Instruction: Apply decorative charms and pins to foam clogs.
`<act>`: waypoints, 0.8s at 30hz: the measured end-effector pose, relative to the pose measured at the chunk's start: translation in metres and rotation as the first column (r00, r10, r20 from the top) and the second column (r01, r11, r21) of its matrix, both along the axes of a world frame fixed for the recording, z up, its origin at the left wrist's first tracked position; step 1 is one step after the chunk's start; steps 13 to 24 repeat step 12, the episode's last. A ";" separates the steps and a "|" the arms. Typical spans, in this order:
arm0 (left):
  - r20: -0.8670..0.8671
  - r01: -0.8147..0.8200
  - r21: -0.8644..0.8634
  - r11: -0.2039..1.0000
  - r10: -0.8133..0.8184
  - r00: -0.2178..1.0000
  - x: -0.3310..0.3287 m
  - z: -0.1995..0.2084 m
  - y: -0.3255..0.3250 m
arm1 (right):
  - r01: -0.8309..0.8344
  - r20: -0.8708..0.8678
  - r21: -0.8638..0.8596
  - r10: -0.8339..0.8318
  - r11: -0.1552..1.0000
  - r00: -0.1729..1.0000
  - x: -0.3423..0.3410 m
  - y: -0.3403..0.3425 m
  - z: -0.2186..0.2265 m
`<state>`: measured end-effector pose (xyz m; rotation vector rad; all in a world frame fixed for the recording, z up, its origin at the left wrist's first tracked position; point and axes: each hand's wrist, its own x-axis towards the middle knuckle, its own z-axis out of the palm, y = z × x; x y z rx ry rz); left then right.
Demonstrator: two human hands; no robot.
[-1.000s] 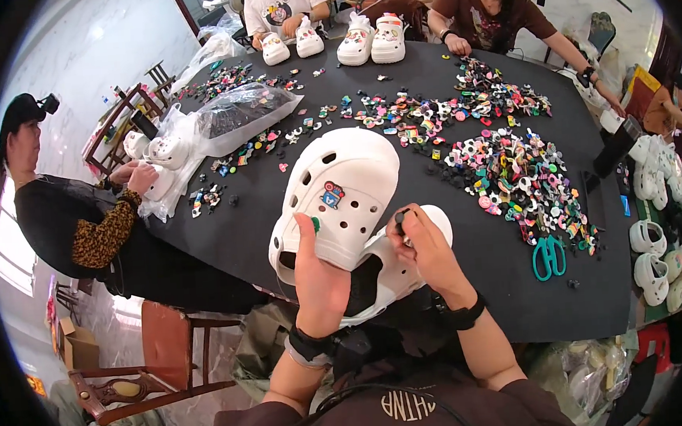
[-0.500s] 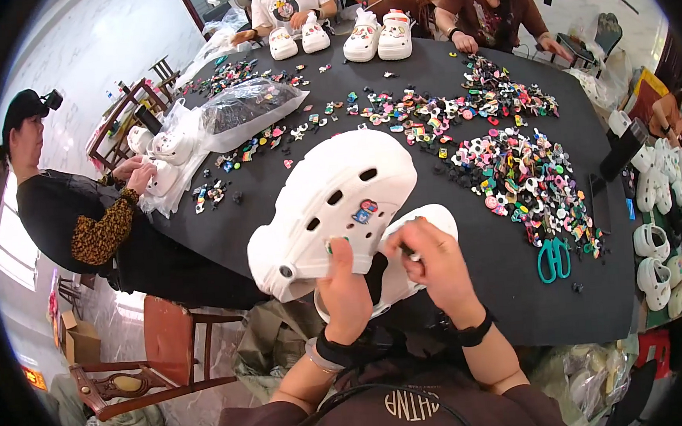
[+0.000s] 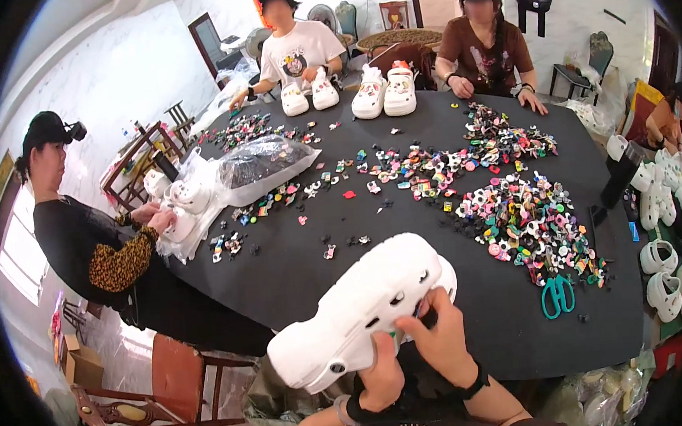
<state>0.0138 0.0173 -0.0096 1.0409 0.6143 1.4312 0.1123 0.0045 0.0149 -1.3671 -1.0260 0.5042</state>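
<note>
A white clog [image 3: 354,298] with vent holes is held up in front of me, tilted with its side toward me. My left hand [image 3: 380,376] grips it along the near edge of the opening, thumb on the upper. On the holed upper, the fingers of my right hand [image 3: 445,338] pinch around a small blue shoe charm [image 3: 423,309], which they mostly cover. Behind the toe, a bit of a second white clog [image 3: 449,278] shows; the rest of it is hidden.
Piles of colourful shoe charms [image 3: 529,221] lie on the black table [image 3: 282,275], with teal scissors [image 3: 558,297] beside them. A clear bag [image 3: 264,163] and finished-looking white clogs [image 3: 384,93] stand farther back. Three people are around the table; a wooden chair [image 3: 175,379] stands left.
The view has tipped up, so the table's far side shows more. The clog has turned its side to me, and my right hand has moved from near the second clog onto the first clog's upper.
</note>
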 end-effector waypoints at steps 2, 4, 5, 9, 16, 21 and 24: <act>0.051 0.032 0.032 0.999 -0.034 0.998 -0.001 0.004 -0.004 | 0.016 0.066 0.060 -0.020 0.998 0.998 0.000 -0.011 -0.004; -0.034 0.014 0.063 0.998 -0.012 0.999 -0.007 0.005 -0.004 | 0.003 0.076 0.061 -0.007 0.998 0.997 -0.002 -0.017 -0.009; -0.039 -0.001 0.060 0.998 0.003 0.999 -0.007 0.005 -0.004 | 0.004 0.099 0.088 -0.012 0.996 0.995 -0.003 -0.019 -0.011; 0.009 -0.027 0.042 0.999 0.027 1.000 -0.007 0.010 -0.004 | 0.001 0.157 0.141 -0.023 0.990 0.987 -0.007 -0.024 -0.013; -0.080 -0.030 -0.059 0.998 0.025 0.996 -0.010 0.014 -0.003 | -0.003 0.164 0.094 -0.012 0.996 0.986 -0.009 -0.025 -0.017; -0.080 -0.030 -0.059 0.998 0.025 0.996 -0.010 0.014 -0.003 | -0.003 0.164 0.094 -0.012 0.996 0.986 -0.009 -0.025 -0.017; -0.080 -0.030 -0.059 0.998 0.025 0.996 -0.010 0.014 -0.003 | -0.003 0.164 0.094 -0.012 0.996 0.986 -0.009 -0.025 -0.017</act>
